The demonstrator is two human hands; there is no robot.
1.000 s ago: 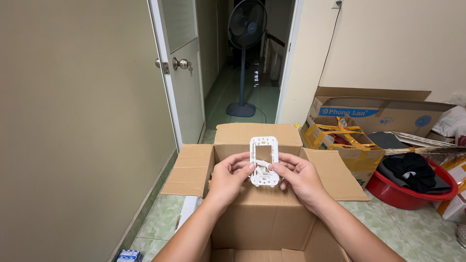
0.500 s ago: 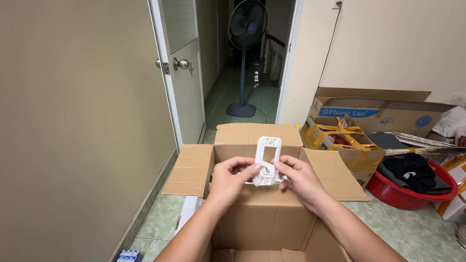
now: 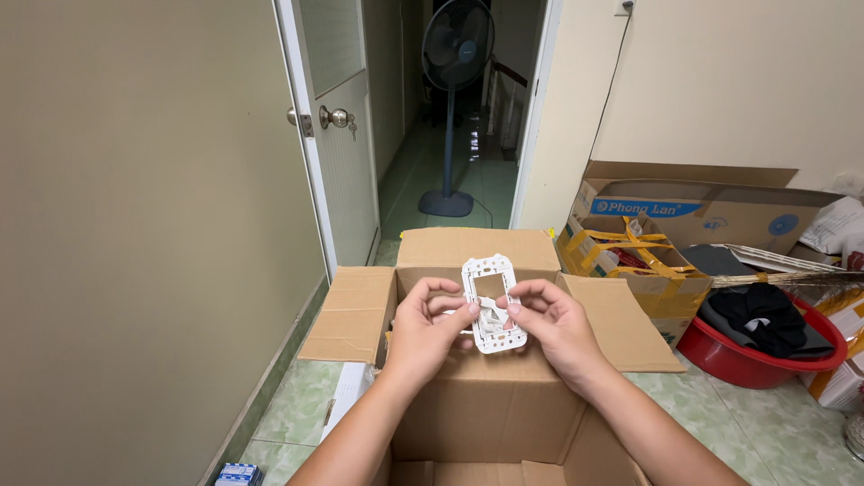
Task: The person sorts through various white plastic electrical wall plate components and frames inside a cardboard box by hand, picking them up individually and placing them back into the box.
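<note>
Above the open cardboard box (image 3: 486, 414), I see both hands, left hand (image 3: 430, 331) and right hand (image 3: 556, 326), fingers closed on a white perforated plastic frame (image 3: 493, 302).

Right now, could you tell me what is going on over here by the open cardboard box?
A person is holding a small white plastic frame upright in both bare hands above an open cardboard box. The left hand and right hand grip it from either side, thumbs pressing a small white piece set in its lower opening; the upper opening is empty. To the right, a red basin holding dark cloth sits on the tiled floor, and a standing fan is visible through the doorway.
</note>
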